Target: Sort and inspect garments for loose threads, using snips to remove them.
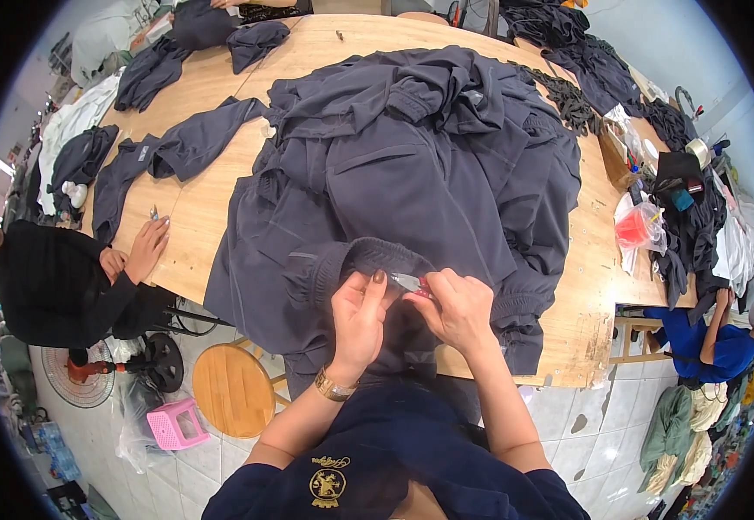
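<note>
Dark grey garments with elasticated edges and a pocket slit lie in a large pile (420, 178) in front of me. My left hand (357, 319) pinches the gathered elastic band (321, 270) of the nearest garment between thumb and fingers. In my right hand (457, 310) is a pair of small thread snips (407, 282) with a red handle. Its metal blades point left, close to my left fingertips and the band. Whether the blades touch a thread is too small to tell.
On the left sits a person in black, hands (147, 250) on the wooden table (208, 212). Beyond the right edge is a person in blue (713, 342). A cup of red drink (637, 227) stands at the right. Below are a round stool (232, 390), a pink stool (178, 425) and a fan (82, 373).
</note>
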Available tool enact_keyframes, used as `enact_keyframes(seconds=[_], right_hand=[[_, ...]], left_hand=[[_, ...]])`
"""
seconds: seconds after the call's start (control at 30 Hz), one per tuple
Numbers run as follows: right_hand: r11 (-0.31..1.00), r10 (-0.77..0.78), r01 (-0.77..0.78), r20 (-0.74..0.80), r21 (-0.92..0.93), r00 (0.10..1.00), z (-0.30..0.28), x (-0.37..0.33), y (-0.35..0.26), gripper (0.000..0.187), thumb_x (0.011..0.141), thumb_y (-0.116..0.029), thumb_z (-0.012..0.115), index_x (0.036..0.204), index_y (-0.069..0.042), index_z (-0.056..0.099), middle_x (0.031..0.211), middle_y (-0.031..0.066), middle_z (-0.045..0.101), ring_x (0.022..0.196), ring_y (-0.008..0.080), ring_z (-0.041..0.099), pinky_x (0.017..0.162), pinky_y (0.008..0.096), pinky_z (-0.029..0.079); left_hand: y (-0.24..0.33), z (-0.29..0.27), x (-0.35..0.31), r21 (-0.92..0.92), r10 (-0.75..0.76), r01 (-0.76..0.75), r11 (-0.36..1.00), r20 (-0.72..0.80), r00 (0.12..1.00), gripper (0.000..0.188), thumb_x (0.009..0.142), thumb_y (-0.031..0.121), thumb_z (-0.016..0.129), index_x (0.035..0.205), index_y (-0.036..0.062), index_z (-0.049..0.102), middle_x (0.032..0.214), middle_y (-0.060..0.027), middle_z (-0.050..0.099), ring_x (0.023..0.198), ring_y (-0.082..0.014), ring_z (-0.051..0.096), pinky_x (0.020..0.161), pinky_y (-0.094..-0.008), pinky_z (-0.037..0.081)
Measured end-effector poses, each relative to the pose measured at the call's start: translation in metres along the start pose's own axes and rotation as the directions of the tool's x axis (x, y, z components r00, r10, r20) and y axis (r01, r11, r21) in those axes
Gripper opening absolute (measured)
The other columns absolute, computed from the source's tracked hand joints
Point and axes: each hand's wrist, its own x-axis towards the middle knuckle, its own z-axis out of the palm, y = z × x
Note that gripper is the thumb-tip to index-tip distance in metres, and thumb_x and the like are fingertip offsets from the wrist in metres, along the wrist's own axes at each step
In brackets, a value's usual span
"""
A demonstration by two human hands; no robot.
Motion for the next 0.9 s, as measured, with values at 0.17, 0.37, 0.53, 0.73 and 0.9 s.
enact_keyframes(seconds=[0.17,0.37,0.53,0.73,0.9], right_hand=[[0.999,-0.031,0.032,0.012,-0.037,0.999,-0.004,0.003,-0.003,0.031,0.077,-0.037,0.07,0.073,-0.01,0.055,0.06,0.0016,0.047,0.047,0.0196,0.047,0.045,0.0306,0.035],[0.678,0.487,-0.461,0.12,0.573,0.865,0.001,-0.003,-0.008,0.023,0.082,-0.016,0.069,0.086,0.0,0.052,0.062,0.0071,0.052,0.052,0.0136,0.048,0.052,0.0251,0.041],[0.627,0.474,-0.408,0.091,0.663,0.876,0.02,0.0,-0.028,0.028,0.075,-0.013,0.075,0.087,-0.001,0.053,0.064,0.0072,0.055,0.054,0.0104,0.05,0.051,0.0254,0.043],[0.531,0.506,-0.472,0.183,0.703,0.843,0.013,-0.006,-0.038,0.009,0.084,-0.004,0.062,0.085,-0.001,0.054,0.061,-0.0035,0.048,0.053,0.0019,0.039,0.047,0.0205,0.032],[0.201,0.708,-0.435,0.176,0.878,0.684,0.013,-0.002,-0.033,0.007,0.091,-0.008,0.059,0.092,0.0,0.058,0.074,-0.0073,0.051,0.065,-0.0019,0.04,0.055,0.0142,0.032]], left_hand=[[0.002,0.003,-0.001,0.021,0.0,0.0,1.0,-0.008,1.0,0.017,0.098,0.013,0.047,0.098,-0.001,0.058,0.099,-0.0085,0.063,0.093,-0.0143,0.061,0.086,-0.0325,0.052],[0.006,0.013,0.0,-0.001,-0.027,0.027,1.0,-0.06,0.998,0.019,0.098,0.013,0.045,0.099,-0.001,0.058,0.099,-0.008,0.063,0.093,-0.0144,0.061,0.088,-0.0322,0.051],[0.002,0.0,-0.001,-0.055,-0.072,0.072,0.996,0.011,0.997,0.019,0.098,0.012,0.046,0.099,-0.0023,0.057,0.1,-0.0086,0.063,0.094,-0.0162,0.061,0.09,-0.0329,0.048],[0.012,0.004,0.006,-0.137,-0.1,0.09,0.987,-0.074,0.992,0.018,0.098,0.013,0.045,0.097,-0.0008,0.057,0.098,-0.0094,0.064,0.093,-0.0173,0.062,0.091,-0.039,0.05],[0.006,0.003,0.006,-0.141,-0.082,0.076,0.987,-0.042,0.996,0.02,0.098,0.013,0.045,0.1,-0.0016,0.058,0.101,-0.0101,0.064,0.094,-0.0184,0.062,0.092,-0.0415,0.05]])
